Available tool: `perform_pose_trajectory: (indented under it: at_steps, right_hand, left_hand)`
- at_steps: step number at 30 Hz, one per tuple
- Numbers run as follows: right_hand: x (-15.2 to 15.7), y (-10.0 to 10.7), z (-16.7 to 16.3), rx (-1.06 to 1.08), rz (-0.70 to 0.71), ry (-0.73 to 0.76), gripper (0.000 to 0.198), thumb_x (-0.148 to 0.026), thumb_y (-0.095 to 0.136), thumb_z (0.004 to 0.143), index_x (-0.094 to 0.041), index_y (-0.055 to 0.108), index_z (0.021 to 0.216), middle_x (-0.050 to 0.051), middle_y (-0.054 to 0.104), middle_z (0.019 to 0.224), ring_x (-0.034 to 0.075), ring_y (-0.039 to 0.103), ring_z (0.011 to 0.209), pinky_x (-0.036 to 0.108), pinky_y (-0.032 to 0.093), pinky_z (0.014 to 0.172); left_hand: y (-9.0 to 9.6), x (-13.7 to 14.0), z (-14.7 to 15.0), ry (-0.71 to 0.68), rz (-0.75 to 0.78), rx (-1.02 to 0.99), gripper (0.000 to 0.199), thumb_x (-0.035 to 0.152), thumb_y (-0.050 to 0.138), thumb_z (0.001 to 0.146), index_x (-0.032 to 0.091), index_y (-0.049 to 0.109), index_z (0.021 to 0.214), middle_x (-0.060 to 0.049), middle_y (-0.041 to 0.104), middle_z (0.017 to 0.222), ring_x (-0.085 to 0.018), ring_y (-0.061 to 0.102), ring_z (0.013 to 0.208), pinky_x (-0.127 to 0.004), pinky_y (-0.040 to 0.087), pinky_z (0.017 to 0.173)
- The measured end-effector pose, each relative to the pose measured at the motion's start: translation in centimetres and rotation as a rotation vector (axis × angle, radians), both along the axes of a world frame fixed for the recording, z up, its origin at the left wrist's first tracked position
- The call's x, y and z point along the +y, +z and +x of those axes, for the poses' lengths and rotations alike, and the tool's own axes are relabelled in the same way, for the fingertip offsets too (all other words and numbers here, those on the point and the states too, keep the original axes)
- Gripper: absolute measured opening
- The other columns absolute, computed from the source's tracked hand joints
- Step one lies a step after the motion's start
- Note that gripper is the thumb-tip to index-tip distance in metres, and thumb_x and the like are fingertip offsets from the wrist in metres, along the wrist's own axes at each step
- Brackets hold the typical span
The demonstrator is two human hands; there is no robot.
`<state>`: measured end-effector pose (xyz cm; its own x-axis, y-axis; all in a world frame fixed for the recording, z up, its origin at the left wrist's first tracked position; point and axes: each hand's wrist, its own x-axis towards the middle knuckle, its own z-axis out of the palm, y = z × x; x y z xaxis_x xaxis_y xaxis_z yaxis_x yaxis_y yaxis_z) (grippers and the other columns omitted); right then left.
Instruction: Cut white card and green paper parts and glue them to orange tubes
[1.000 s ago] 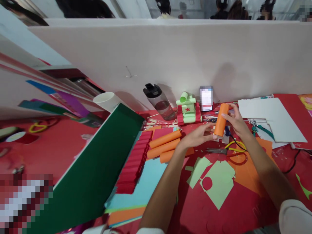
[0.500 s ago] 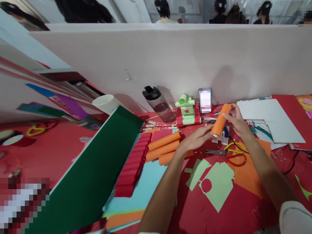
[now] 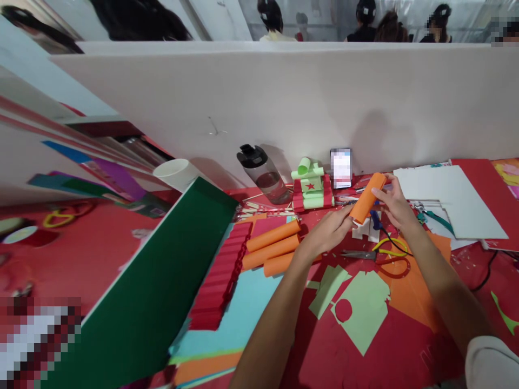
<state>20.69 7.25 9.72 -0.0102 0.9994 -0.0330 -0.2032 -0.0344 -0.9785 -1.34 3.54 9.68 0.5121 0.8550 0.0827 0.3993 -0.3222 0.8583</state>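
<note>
While pleated red paper (image 3: 221,275) lies at left, with three orange paper rolls (image 3: 271,252) just right of it, the left hand (image 3: 331,231) meets the near end of an orange paper tube (image 3: 368,199); whether its fingers clamp there, I cannot tell. The right hand (image 3: 394,202) pinches the tube's far end. The step looks like adjusting the tube; the next move probably calls for light, even pressure.

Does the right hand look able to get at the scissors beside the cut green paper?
Probably yes: the scissors lie near the right hand, with just a thin cable crossing there, though that hand is holding an orange roll.
</note>
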Motion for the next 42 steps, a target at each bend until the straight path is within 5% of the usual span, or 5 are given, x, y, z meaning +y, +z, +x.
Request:
perform_pose_trajectory:
  at_steps: [9,16,29,36,42]
  right_hand:
    - [0.3,0.1,0.4,0.096,0.037,-0.04,0.068,-0.04,0.093,0.063,-0.036,0.047,0.112,-0.005,0.064,0.098,0.017,0.066,0.084,0.028,0.062,0.062]
    - [0.4,0.2,0.6,0.078,0.041,-0.022,0.067,-0.042,0.092,0.065,-0.037,0.048,0.115,-0.004,0.066,0.101,0.019,0.068,0.09,0.027,0.06,0.064]
    - [0.5,-0.4,0.4,0.056,0.049,-0.03,0.066,-0.046,0.092,0.066,-0.037,0.048,0.114,-0.004,0.067,0.1,0.019,0.068,0.088,0.028,0.059,0.068]
    - [0.5,-0.6,0.3,0.049,0.038,-0.032,0.071,-0.049,0.093,0.065,-0.038,0.047,0.118,-0.003,0.068,0.102,0.02,0.068,0.092,0.029,0.058,0.07]
    - [0.4,-0.5,0.1,0.08,0.033,-0.041,0.074,-0.051,0.094,0.064,-0.037,0.047,0.118,-0.003,0.068,0.101,0.02,0.069,0.091,0.03,0.061,0.069]
  left_hand:
    - [-1.5,0.7,1.9,0.04,-0.404,-0.478,0.043,0.04,0.053,0.097,0.014,0.064,0.131,-0.012,0.075,0.118,-0.023,0.076,0.091,-0.04,0.061,0.089]
    - [-0.9,0.5,2.2,0.071,-0.583,-0.617,0.04,0.034,0.07,0.085,0.012,0.069,0.118,-0.011,0.078,0.104,-0.02,0.076,0.087,-0.033,0.059,0.088]
    - [-1.3,0.9,2.1,0.099,-0.563,-0.506,0.023,0.026,0.062,0.084,0.013,0.073,0.099,-0.009,0.079,0.093,-0.022,0.077,0.086,-0.037,0.061,0.089]
    - [-1.8,1.1,2.3,0.116,-0.421,-0.476,0.017,0.024,0.055,0.086,0.015,0.069,0.091,-0.005,0.076,0.089,-0.02,0.076,0.084,-0.033,0.061,0.084]
    - [-1.9,1.0,2.4,0.088,-0.259,-0.439,0.029,0.028,0.05,0.094,0.013,0.071,0.109,-0.008,0.076,0.097,-0.02,0.075,0.084,-0.033,0.061,0.081]
